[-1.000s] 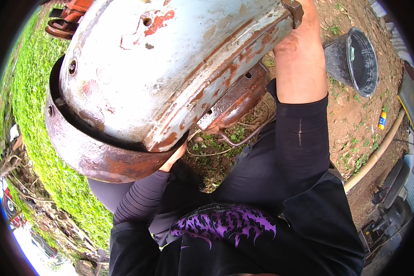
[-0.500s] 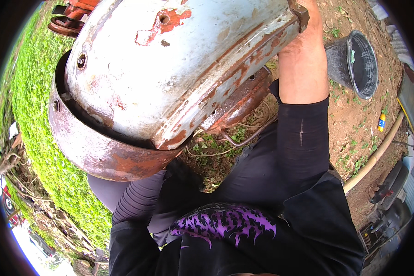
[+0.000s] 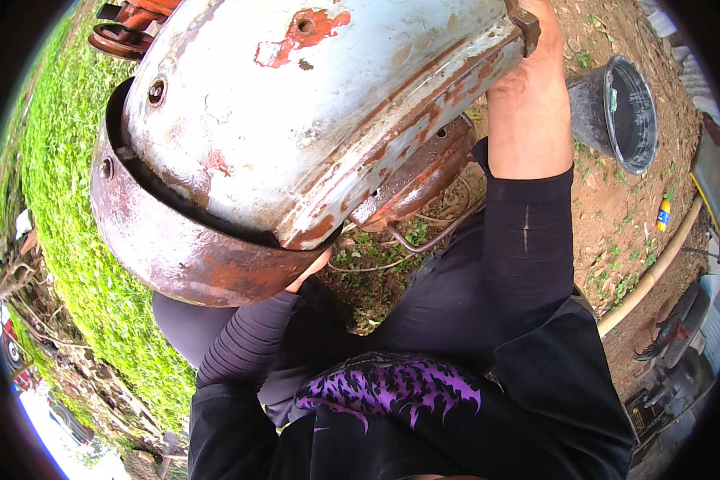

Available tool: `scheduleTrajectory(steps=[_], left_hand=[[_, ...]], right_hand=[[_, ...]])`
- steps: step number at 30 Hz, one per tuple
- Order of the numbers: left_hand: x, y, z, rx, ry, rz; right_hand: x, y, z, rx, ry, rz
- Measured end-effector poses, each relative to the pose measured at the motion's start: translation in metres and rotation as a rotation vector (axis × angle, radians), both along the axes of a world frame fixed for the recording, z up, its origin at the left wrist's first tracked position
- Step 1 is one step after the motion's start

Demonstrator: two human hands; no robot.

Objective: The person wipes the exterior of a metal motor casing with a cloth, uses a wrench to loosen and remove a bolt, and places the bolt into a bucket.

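Note:
A big curved metal cover (image 3: 360, 96), pale grey paint peeling to red-brown rust, hangs tilted in front of me. A rust-brown curved band (image 3: 208, 268) wraps its lower left end, with a dark gap between them. My left hand (image 3: 314, 270) reaches under the band, bearing that end; its fingers are hidden beneath. At the upper right end, my right hand (image 3: 546, 46) grips the cover by its edge, fingers out of sight behind the metal. Below the cover shows a rusty metal part (image 3: 424, 184) with a bent rod (image 3: 416, 248).
A dark bucket (image 3: 632, 116) stands tipped toward me on the bare soil at right. Beyond it lie a small yellow and blue tube (image 3: 663, 215) and a long bamboo pole (image 3: 652, 272). Grass (image 3: 64, 184) covers the left side. An orange machine part (image 3: 132, 28) is at upper left.
The cover's left end and the band have shifted slightly right and up. More of my left hand shows below the band. My right hand has hardly moved.

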State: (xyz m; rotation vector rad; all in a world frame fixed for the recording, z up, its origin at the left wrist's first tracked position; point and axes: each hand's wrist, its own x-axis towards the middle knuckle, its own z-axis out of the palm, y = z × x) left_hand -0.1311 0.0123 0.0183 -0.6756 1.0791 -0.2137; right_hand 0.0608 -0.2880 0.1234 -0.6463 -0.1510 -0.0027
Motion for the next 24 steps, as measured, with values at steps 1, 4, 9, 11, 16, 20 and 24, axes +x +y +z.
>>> scheduleTrajectory(steps=[1,4,9,11,16,20,24], left_hand=[[0.000,0.000,-0.001,0.001,-0.002,0.003],[0.001,0.002,0.000,0.048,-0.004,-0.026],[0.000,-0.001,0.005,0.085,-0.044,-0.033],[0.003,-0.003,0.014,-0.045,0.023,0.035],[-0.001,0.003,0.003,-0.441,0.188,0.277],[0.008,-0.007,0.013,-1.861,1.297,1.216],[0.009,0.003,-0.001,-2.379,2.141,1.853]], right_hand=[[0.001,0.000,0.000,0.002,0.000,0.004],[0.003,0.006,0.001,0.037,-0.007,0.022],[-0.002,0.004,0.004,0.029,0.063,0.011],[-0.003,0.003,0.004,0.026,0.066,0.013],[-0.004,0.005,0.007,0.014,0.070,0.032],[-0.009,0.005,0.009,0.009,0.078,0.038],[-0.012,0.005,0.013,0.024,0.096,0.051]])
